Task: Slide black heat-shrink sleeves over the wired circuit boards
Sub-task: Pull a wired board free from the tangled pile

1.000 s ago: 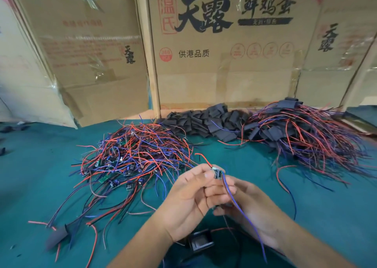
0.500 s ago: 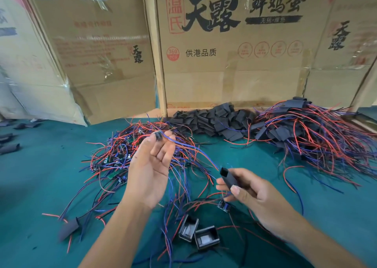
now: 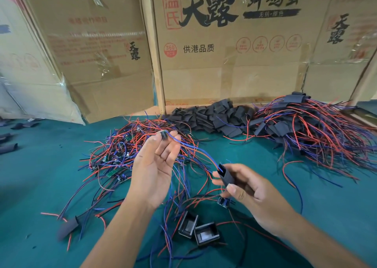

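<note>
My left hand is raised palm up and pinches a small wired circuit board at its fingertips. Blue and red wires run from the board down into the open mouth of a black heat-shrink sleeve. My right hand grips that sleeve between thumb and fingers, lower and to the right. A tangle of bare wired boards lies behind my left hand. A pile of loose black sleeves sits at the back. Sleeved boards with wires are heaped at the right.
Two small black open boxes lie on the green table below my hands, with another board beside them. A lone sleeved piece lies at the front left. Cardboard boxes wall off the back.
One second ago both hands were together at the board. My left hand has since lifted the board up and away to the left, drawing its wires through the sleeve held by my right hand.
</note>
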A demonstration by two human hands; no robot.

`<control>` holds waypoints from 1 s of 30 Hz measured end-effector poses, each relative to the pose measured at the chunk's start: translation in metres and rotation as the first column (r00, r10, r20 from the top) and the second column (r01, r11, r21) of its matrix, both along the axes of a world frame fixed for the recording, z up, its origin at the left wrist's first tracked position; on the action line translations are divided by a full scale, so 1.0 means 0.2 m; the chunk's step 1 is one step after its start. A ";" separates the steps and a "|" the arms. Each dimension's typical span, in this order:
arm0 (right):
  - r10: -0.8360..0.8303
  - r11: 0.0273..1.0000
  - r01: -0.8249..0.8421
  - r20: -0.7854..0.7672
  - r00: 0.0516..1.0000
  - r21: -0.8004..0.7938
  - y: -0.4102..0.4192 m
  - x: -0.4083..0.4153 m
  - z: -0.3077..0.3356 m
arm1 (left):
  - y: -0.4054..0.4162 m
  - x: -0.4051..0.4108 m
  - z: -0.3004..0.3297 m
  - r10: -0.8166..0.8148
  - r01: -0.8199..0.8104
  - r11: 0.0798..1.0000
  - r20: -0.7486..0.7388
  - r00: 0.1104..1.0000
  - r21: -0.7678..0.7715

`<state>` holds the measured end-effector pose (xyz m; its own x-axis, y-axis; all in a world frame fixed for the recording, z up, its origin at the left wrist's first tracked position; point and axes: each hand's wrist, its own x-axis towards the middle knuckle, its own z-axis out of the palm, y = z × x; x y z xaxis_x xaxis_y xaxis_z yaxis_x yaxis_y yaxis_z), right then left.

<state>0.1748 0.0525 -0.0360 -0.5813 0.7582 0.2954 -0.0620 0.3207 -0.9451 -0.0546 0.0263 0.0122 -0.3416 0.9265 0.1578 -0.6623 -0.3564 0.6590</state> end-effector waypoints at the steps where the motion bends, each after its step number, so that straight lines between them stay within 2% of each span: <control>1: -0.014 1.000 0.014 0.009 1.000 0.018 0.00 0.00 0.00 | 0.00 0.00 0.00 0.009 -0.009 1.000 -0.019 1.000 0.001; 5: -0.134 0.976 0.112 0.111 0.985 0.187 -0.01 0.01 0.02 | 0.00 0.03 -0.02 0.030 -0.028 0.999 -0.110 0.993 0.017; 10: -0.354 0.876 0.250 0.198 0.914 0.413 -0.04 0.02 0.07 | -0.01 0.08 -0.03 0.002 0.001 1.000 -0.190 0.982 0.016; 15: -0.503 0.767 0.261 0.297 0.812 0.587 -0.04 0.03 0.07 | -0.03 0.19 -0.07 -0.085 0.070 0.996 -0.309 0.947 -0.057; 18: -0.587 0.651 0.270 0.245 0.772 0.709 -0.04 0.02 0.10 | -0.04 0.25 -0.10 -0.130 0.112 0.991 -0.375 0.918 -0.068; 20: -0.643 0.537 0.270 0.180 0.745 0.800 -0.04 0.01 0.12 | -0.05 0.28 -0.11 -0.147 0.121 0.989 -0.441 0.885 -0.085; 23: -0.682 0.416 0.219 0.144 0.717 0.882 -0.04 0.01 0.13 | -0.05 0.29 -0.12 -0.171 0.127 0.984 -0.451 0.876 -0.126; 30: -0.701 0.362 0.168 0.148 0.698 0.917 -0.01 0.03 0.12 | -0.05 0.27 -0.10 -0.160 0.096 0.982 -0.439 0.884 -0.166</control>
